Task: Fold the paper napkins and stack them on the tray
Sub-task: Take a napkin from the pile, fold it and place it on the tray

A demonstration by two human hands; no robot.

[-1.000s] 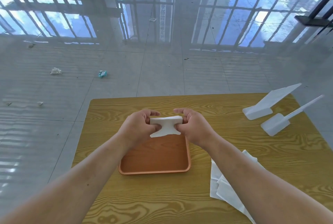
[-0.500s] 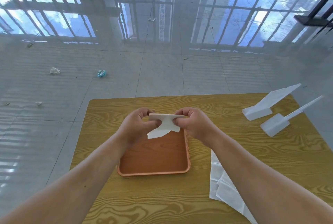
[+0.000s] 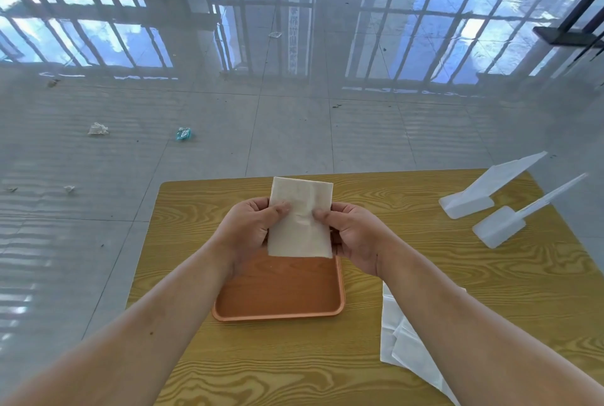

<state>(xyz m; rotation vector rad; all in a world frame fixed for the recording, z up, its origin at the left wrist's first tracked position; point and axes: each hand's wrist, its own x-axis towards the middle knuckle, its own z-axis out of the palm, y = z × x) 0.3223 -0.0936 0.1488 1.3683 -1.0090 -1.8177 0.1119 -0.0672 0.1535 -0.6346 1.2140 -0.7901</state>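
- We see both hands raised over the far half of the tray (image 3: 277, 299), holding one folded napkin (image 3: 299, 217) between them.
- Left hand (image 3: 246, 230): thumb pressed on the napkin's near face, fingers behind it, pinching its left edge.
- Right hand (image 3: 354, 235): same pinch on the right edge, thumb in front, fingers curled behind.
- Napkin is a tall white rectangle, held roughly upright and facing us, flat with light creases; its lower edge hangs above the tray, not touching it as far as we can tell.
- Tray is orange, sits on the wooden table (image 3: 425, 268), nothing lying in the visible part.
- Unfolded napkins (image 3: 403, 350) lie on the table just right of the tray, partly hidden under the right forearm.
- Two white plastic stands (image 3: 483, 196) sit at the table's far right, well apart from the tray.
- Scraps of litter (image 3: 98, 128) on the tiled floor beyond the table.
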